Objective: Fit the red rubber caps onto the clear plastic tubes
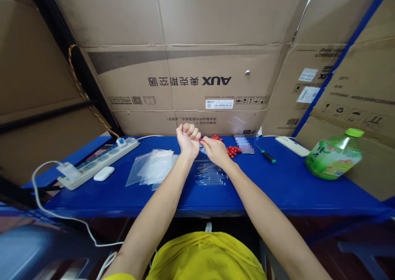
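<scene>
Both of my hands meet above the blue table. My left hand (pixel 188 140) is closed, wrist turned up and fingers curled; what lies inside them is hidden. My right hand (pixel 215 150) is closed in a pinch on a small red piece (pixel 201 140), whose end shows between the two hands. Behind and to the right of my right hand is a pile of similar red pieces (pixel 233 151). Several thin, shiny rods (pixel 211 175) lie in a loose row below my hands. Clear plastic bags (pixel 153 167) are stacked left of them, partly behind my left forearm.
A power strip (pixel 101 161) with a plugged-in white cord and a white case (pixel 104 173) are at the left. Rightward lie a blurred-out phone-like object (pixel 245 143), a green-black screwdriver (pixel 268 155), a white power bank (pixel 292 146) and a green bottle (pixel 333 156). Cardboard (pixel 185 66) walls the back.
</scene>
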The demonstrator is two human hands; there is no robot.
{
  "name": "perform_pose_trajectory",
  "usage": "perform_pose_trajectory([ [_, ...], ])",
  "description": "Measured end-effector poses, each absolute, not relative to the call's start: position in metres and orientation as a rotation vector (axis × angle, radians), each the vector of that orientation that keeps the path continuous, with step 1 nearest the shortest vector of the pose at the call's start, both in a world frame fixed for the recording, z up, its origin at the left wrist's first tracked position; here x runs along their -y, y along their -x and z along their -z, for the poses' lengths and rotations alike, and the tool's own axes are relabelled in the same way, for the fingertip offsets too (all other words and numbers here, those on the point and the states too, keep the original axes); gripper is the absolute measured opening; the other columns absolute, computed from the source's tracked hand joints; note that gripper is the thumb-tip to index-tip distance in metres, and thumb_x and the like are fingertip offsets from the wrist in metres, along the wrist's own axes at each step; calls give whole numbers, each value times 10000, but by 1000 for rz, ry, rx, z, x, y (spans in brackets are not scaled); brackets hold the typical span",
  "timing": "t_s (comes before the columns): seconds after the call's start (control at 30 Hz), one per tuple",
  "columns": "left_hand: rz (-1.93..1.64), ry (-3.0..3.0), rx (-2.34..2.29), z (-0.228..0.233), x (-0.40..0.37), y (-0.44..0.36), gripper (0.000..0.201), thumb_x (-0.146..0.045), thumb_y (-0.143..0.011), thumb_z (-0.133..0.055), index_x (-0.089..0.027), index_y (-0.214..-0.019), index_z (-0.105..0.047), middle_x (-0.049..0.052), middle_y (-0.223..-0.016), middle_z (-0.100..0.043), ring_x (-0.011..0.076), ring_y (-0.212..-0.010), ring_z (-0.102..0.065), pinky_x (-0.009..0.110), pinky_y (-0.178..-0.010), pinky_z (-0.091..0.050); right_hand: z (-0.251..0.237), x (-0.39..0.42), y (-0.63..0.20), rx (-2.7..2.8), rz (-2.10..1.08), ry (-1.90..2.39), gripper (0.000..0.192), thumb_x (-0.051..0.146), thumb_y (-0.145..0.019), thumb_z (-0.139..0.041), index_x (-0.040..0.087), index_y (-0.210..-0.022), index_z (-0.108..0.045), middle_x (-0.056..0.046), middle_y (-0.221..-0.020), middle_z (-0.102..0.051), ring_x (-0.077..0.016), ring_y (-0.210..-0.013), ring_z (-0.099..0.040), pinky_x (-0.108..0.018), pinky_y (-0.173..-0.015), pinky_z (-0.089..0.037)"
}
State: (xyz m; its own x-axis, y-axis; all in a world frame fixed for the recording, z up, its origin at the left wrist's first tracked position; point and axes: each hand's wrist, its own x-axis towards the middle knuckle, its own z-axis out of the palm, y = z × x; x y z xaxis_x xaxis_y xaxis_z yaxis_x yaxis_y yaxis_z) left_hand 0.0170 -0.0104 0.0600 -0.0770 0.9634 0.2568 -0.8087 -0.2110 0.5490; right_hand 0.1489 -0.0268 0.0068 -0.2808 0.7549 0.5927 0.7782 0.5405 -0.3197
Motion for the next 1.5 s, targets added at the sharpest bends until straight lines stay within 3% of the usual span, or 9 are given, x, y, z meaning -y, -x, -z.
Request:
perform_pose_trajectory([
  [0.23, -1767, -494, -298, -69, 11, -16, 408, -299, -1030, -370, -226, -694, -151, -79, -581, -91, 81, -426, -46, 243, -387, -111, -13, 37, -145, 2089, 105, 1142, 355, 376, -1099, -420, 235, -845, -625, -24, -796, -697, -180, -718, -598, -285, -641, -276],
  [0.73, -1844, -463, -318, -66, -14, 23, 394, -216, -1018, -377, -224, -691, -157, -85, -567, -106, 74, -418, -79, 239, -401, -114, -13, 36, -156, 2025, 3, 1144, 371, 444, -1095, -417, 239, -879, -639, -20, -764, -684, -181, -702, -605, -277, -633, -276],
  [0.9, -1711, -881, -509, -61, -16, 19, 405, -355, -1036, -476, -219, -692, -313, -78, -580, -245, 84, -454, -231, 208, -457, -262, -10, 25, -162, 1890, -185, 1137, 332, 491, -1060, -452, 242, -1032, -669, -1, -733, -669, -185, -670, -606, -267, -653, -354],
  [1.0, -1647, -1530, -817, -55, -10, 10, 330, -383, -1030, -504, -200, -756, -497, -18, -667, -494, 119, -602, -465, 226, -614, -407, -10, 22, -164, 1779, -252, 1101, 325, 477, -1055, -443, 234, -1043, -658, -12, -785, -696, -195, -712, -639, -276, -696, -419],
  [1.1, -1404, -2280, -1063, -47, -6, 8, 251, -363, -1028, -524, -197, -862, -612, 42, -862, -669, 179, -828, -593, 282, -787, -443, -11, 19, -170, 1721, -213, 1137, 284, 435, -1044, -448, 233, -1050, -647, -36, -868, -735, -216, -784, -677, -301, -756, -458],
  [1.23, -963, -2683, -1144, -36, -7, 8, 315, -379, -1079, -420, -209, -942, -646, 62, -919, -727, 217, -875, -659, 311, -800, -443, -13, 18, -181, 1792, -75, 1257, 237, 370, -1029, -468, 241, -1101, -653, -58, -995, -763, -236, -878, -690, -319, -788, -457],
  [1.5, -642, -2779, -1290, -30, -3, 3, 317, -353, -1098, -355, -235, -1113, -649, 88, -1122, -764, 240, -1018, -720, 303, -810, -481, -19, 22, -188, 2122, 180, 1469, 218, 349, -1031, -486, 239, -1076, -669, -71, -1034, -722, -233, -926, -663, -302, -714, -377],
])
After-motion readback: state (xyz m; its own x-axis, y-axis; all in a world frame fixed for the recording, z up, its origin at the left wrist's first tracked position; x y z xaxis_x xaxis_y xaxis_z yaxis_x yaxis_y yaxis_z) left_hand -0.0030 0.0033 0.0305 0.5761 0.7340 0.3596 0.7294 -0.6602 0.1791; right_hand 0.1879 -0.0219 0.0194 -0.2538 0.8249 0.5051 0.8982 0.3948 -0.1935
